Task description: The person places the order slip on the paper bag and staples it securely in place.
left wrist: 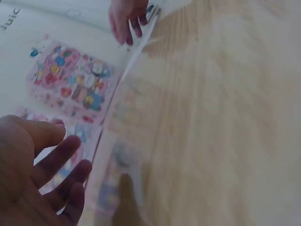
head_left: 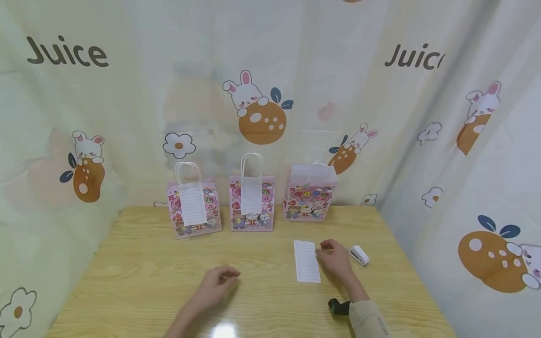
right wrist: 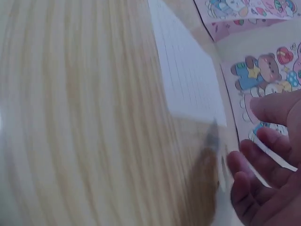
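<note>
My right hand [head_left: 336, 260] hovers by the right edge of a white lined paper slip [head_left: 307, 263] lying on the table. Its fingers are relaxed and loosely bent; the right wrist view shows them apart from the slip, holding nothing. My left hand [head_left: 214, 285] is over the table's middle, fingers loosely bent with nothing in them. Just right of the right hand lies a small white stapler-like object [head_left: 359, 255]. Toward the back stand three pink cartoon gift bags: a left bag [head_left: 213, 218] and a middle bag [head_left: 266, 224], each with a lined slip hanging at its front, and a right bag [head_left: 310, 202].
A patterned curtain [head_left: 321, 61] rises behind and beside the wooden table [head_left: 139, 272]. White loop handles [head_left: 252, 155] stick up from the bags. A black device [head_left: 338, 307] sits at my right wrist.
</note>
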The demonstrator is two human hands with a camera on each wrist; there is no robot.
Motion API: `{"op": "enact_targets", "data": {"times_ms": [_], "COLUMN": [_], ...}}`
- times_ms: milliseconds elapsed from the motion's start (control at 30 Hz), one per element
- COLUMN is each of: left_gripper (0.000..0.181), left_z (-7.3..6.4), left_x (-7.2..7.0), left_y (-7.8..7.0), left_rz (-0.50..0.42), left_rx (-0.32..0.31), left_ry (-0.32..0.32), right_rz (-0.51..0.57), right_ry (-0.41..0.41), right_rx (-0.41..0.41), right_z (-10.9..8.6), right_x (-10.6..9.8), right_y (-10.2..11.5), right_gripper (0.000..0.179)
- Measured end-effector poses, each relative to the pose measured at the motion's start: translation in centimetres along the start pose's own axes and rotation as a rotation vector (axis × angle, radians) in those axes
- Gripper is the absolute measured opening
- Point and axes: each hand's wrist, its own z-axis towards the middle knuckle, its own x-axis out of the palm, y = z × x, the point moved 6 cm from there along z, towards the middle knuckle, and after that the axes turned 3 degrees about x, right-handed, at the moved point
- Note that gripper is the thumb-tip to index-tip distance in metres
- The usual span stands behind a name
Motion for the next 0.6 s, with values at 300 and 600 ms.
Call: {"op": "enact_targets", "data": {"times_ms": [300, 600], "left_gripper": [0.017, 0.015], "left_z": [5.3, 9.3], "left_x": [5.1, 9.0], "left_y": [-2.5, -4.1], "left_rz": [0.031, 0.199], "left_rx": [0.094, 0.111], "left_ry": [0.072, 0.072], "right_rz": [0.035, 0.090], "right_ry": [-0.085, -0.189], "right_rx": [-0.014, -0.105], "right_z": [0.9, 5.4], "right_x": [-1.6, -6.9], "right_y": [2.1, 7.5], "right_gripper": [0.030, 0.044]}}
